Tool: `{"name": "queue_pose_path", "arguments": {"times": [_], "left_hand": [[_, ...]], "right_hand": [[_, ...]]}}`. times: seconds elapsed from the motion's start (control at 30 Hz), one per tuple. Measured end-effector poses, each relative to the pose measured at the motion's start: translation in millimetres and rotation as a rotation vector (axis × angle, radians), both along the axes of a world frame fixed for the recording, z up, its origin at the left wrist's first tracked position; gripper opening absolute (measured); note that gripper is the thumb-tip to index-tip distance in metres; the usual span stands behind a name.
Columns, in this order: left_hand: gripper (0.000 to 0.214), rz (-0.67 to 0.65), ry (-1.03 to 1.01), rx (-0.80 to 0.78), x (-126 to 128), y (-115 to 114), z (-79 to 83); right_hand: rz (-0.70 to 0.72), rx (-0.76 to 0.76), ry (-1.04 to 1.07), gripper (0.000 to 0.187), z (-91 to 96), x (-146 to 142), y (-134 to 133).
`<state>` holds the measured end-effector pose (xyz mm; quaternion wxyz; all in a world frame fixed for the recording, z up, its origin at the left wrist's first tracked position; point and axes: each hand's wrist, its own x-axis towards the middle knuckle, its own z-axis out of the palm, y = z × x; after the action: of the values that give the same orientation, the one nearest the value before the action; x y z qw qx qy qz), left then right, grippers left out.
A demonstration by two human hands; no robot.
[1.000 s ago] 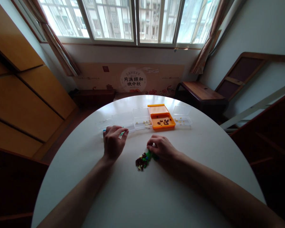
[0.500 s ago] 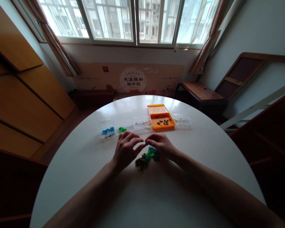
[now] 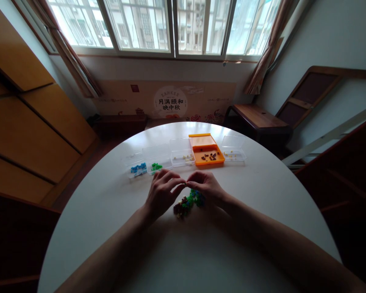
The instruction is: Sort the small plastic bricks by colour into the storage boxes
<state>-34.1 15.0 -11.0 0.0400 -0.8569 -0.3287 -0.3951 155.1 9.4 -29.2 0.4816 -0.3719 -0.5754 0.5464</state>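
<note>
A small pile of tiny building bricks [image 3: 187, 202], green, blue and dark brown, lies on the round white table [image 3: 183, 252] near its middle. My left hand [image 3: 162, 192] and my right hand [image 3: 205, 187] hover just above the pile, fingertips meeting in a pinch over its far edge. Whatever sits between the fingertips is too small to make out. Behind the hands stands a row of small boxes: a clear one with blue bricks [image 3: 136, 169], a clear one with green bricks [image 3: 157, 164], a clear one with pale bricks [image 3: 183, 156], an orange box [image 3: 206, 151] with dark bricks and another clear box [image 3: 234, 149].
A dark wooden bench [image 3: 256, 118] stands beyond the table on the right, below a wide window. Wooden cabinets [image 3: 27, 118] line the left wall. A dark wooden rail runs along the right side.
My left hand left the green-brick box and came right to meet my right hand above the pile. In the last half second both hands barely moved.
</note>
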Motion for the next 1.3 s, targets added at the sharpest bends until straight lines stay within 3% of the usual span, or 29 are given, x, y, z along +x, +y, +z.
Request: {"name": "queue_pose_path", "arguments": {"times": [0.13, 0.33, 0.5, 0.7, 0.87, 1.03, 1.3], "left_hand": [[0.007, 0.065, -0.076, -0.019, -7, 8, 0.1], [0.014, 0.412, -0.269, -0.015, -33, 32, -6.1], [0.02, 0.56, -0.295, -0.059, -47, 43, -11.4], [0.024, 0.569, -0.297, -0.065, -47, 44, -13.0], [0.024, 0.541, -0.287, -0.049, -43, 40, -10.8], [0.021, 0.481, -0.278, -0.008, -37, 34, -6.3], [0.015, 0.405, -0.232, -0.006, -26, 24, 0.3]], "right_hand": [[-0.091, 0.018, -0.036, 0.018, -4.3, 3, 2], [-0.244, 0.07, -0.151, 0.016, -9.7, 11, 5], [-0.241, 0.095, -0.179, 0.014, -11.1, 12, 4], [-0.251, 0.105, -0.195, 0.013, -10.9, 12, 3], [-0.22, 0.162, -0.33, 0.011, -8.0, 14, 2], [-0.084, 0.309, -0.466, 0.02, -0.4, 21, 2], [0.091, 0.394, -0.66, 0.028, 8.4, 32, 2]]}}
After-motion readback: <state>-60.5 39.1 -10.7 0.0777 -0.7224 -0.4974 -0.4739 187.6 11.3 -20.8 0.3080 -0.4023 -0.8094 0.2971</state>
